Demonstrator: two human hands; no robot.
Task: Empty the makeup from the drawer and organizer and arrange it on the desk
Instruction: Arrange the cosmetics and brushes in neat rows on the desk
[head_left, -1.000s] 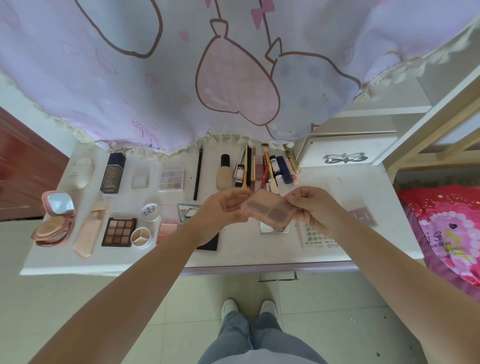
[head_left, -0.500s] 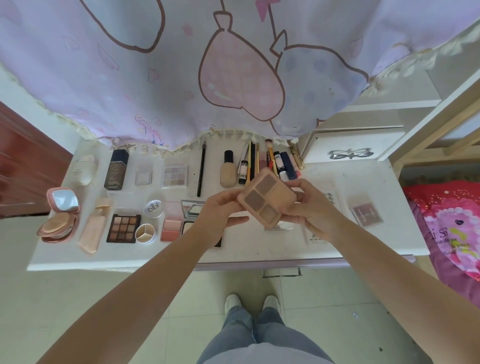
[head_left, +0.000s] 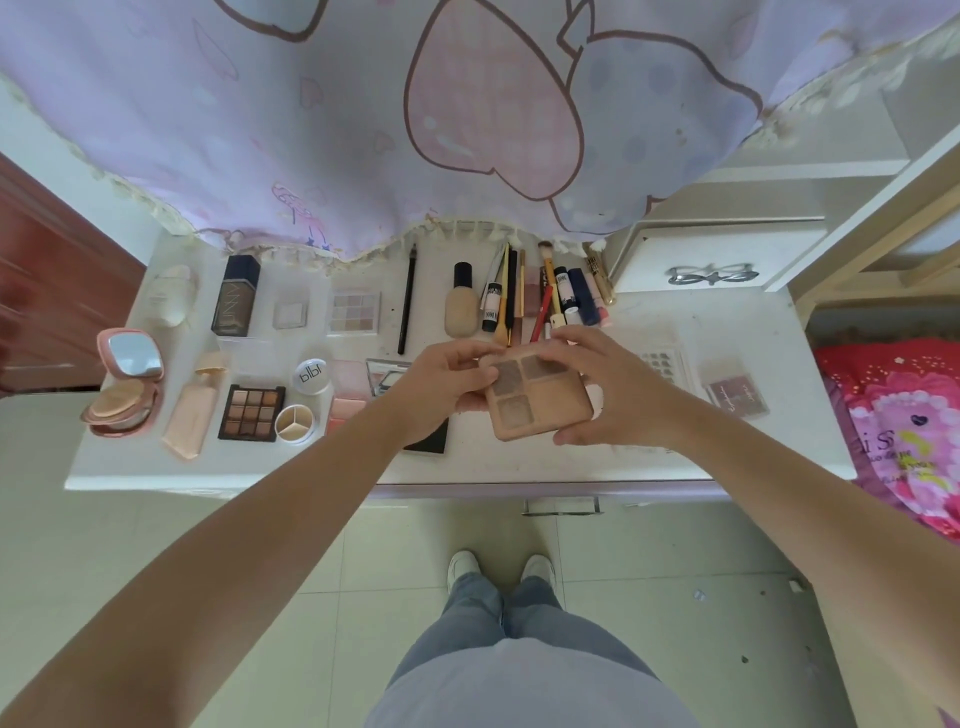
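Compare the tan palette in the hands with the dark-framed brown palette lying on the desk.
The tan palette is held by the left hand and right hand and shows three pans; the dark-framed palette lies on the desk untouched, with nine pans. Both hold brownish shades.

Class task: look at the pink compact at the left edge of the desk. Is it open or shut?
Open. The pink compact has its lid raised, mirror facing the camera, and the round puff or powder pan in its base is exposed below.
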